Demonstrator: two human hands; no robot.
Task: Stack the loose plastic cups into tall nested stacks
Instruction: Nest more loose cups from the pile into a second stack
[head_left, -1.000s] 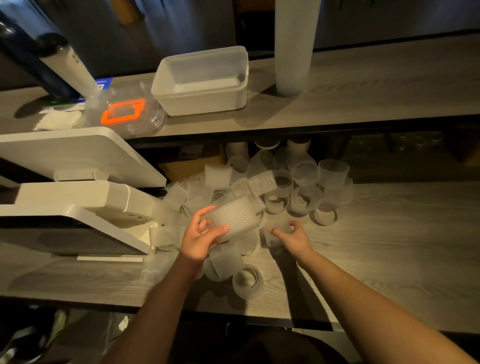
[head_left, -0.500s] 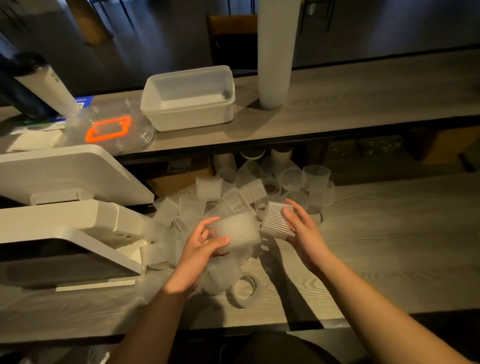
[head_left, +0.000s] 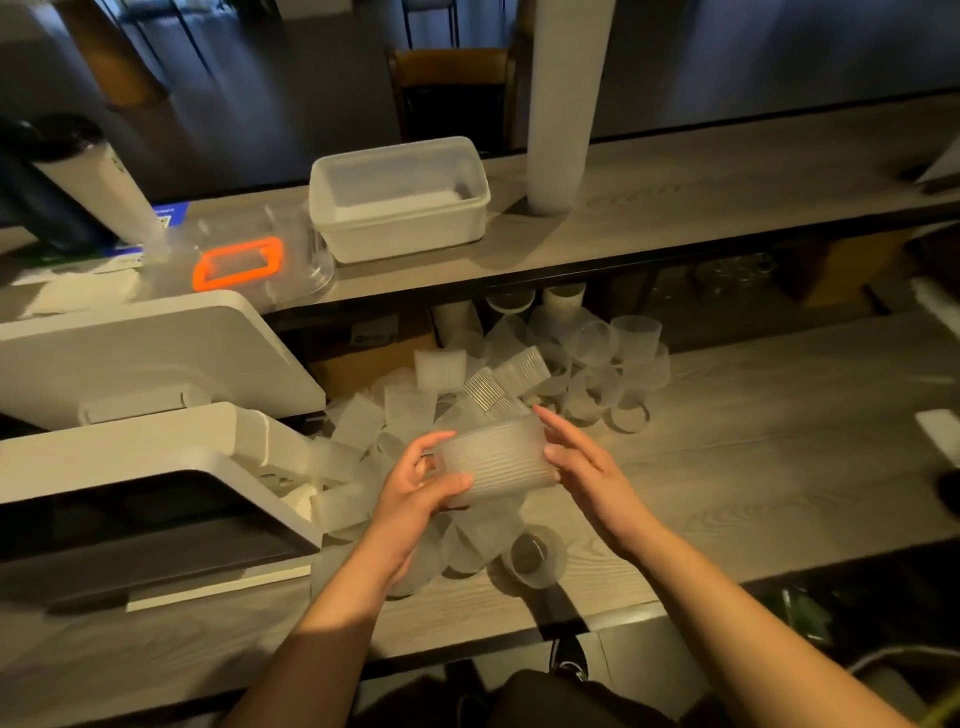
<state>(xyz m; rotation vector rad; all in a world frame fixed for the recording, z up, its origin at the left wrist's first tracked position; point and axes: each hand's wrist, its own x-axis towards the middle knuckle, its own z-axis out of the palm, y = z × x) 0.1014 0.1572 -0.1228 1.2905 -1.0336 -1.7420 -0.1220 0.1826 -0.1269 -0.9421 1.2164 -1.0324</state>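
Note:
A short nested stack of ribbed clear plastic cups (head_left: 496, 462) lies sideways in the air above the counter. My left hand (head_left: 415, 493) grips its left end, thumb on the near side. My right hand (head_left: 582, 467) presses its right end with straight fingers. Under and behind the hands lies a heap of loose frosted cups (head_left: 587, 358), several of them on their sides. More loose cups (head_left: 530, 556) lie near the counter's front edge. A tall finished stack of cups (head_left: 561, 104) stands upright on the upper shelf.
A white point-of-sale terminal (head_left: 145, 415) fills the left of the wooden counter (head_left: 779, 441). On the upper shelf (head_left: 727, 197) sit a white plastic tub (head_left: 400, 208) and a clear lid with an orange seal (head_left: 239, 262).
My right hand picked a ribbed cup from the pile, brought it to the stack in my left hand and pushed it in. It now presses the stack's end.

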